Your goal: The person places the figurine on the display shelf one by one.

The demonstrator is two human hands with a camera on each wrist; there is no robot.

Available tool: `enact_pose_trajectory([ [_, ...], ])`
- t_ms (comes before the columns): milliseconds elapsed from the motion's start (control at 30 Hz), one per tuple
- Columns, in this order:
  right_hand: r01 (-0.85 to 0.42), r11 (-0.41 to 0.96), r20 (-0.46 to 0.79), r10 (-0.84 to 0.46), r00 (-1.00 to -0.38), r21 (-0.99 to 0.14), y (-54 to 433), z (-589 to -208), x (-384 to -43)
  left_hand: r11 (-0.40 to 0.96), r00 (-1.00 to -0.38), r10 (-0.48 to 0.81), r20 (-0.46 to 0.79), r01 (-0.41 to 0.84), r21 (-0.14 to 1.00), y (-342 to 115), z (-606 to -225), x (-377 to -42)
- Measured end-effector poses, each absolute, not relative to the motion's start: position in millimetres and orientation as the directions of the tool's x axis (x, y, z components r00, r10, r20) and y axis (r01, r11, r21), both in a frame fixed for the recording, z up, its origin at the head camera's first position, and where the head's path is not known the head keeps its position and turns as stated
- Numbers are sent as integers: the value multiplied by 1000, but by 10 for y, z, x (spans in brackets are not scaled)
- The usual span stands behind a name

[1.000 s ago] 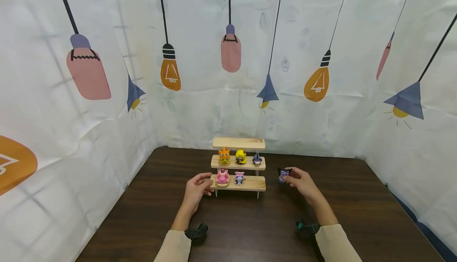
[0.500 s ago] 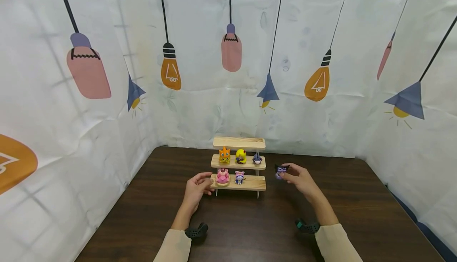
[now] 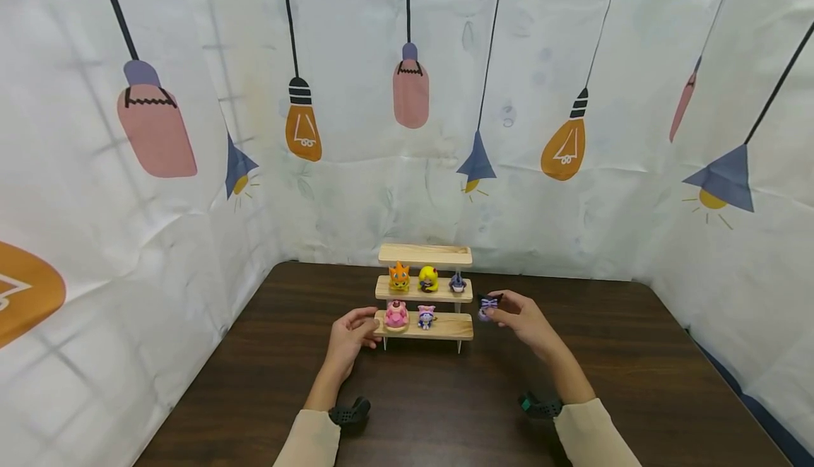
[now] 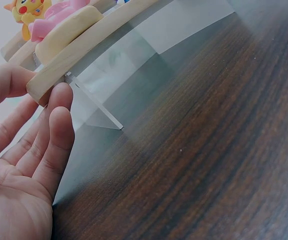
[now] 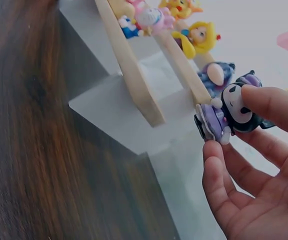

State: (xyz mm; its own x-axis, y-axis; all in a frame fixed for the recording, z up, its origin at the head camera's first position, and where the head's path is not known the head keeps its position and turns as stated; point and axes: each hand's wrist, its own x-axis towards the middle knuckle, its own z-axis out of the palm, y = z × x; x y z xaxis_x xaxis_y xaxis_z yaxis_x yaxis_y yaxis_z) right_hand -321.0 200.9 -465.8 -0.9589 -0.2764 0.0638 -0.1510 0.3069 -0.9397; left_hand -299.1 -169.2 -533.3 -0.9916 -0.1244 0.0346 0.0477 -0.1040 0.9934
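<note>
A three-tier wooden display stand [image 3: 425, 253] with clear supports stands on the dark table. My left hand [image 3: 354, 334] grips the left end of its lowest board [image 4: 59, 75], thumb on one side and fingertips underneath. My right hand [image 3: 523, 317] holds a black and purple figurine [image 5: 224, 110] with a white face, thumb against its head. It is off the table, just right of the stand. On the lowest tier sit a pink figurine [image 3: 396, 315] and a small pink and blue one [image 3: 426, 317]. The middle tier bears orange [image 3: 399, 278], yellow [image 3: 429, 280] and dark blue [image 3: 458, 282] figurines.
A brown wood-grain table [image 3: 432, 403] spreads around the stand. Behind and at both sides hangs a white curtain [image 3: 356, 205] printed with lamps. Each wrist wears a dark strap [image 3: 350, 412].
My right hand has moved left with the black and purple figurine, closer to the stand's right side. The left hand has stayed at the lowest board.
</note>
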Motion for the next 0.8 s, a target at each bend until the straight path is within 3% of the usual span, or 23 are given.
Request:
enact_pose_trajectory([
  [800, -169, 336, 56, -321, -945, -926, 1726, -4724, -3163, -107, -992, -124, 37, 50, 993, -1682, -5318, -2973],
])
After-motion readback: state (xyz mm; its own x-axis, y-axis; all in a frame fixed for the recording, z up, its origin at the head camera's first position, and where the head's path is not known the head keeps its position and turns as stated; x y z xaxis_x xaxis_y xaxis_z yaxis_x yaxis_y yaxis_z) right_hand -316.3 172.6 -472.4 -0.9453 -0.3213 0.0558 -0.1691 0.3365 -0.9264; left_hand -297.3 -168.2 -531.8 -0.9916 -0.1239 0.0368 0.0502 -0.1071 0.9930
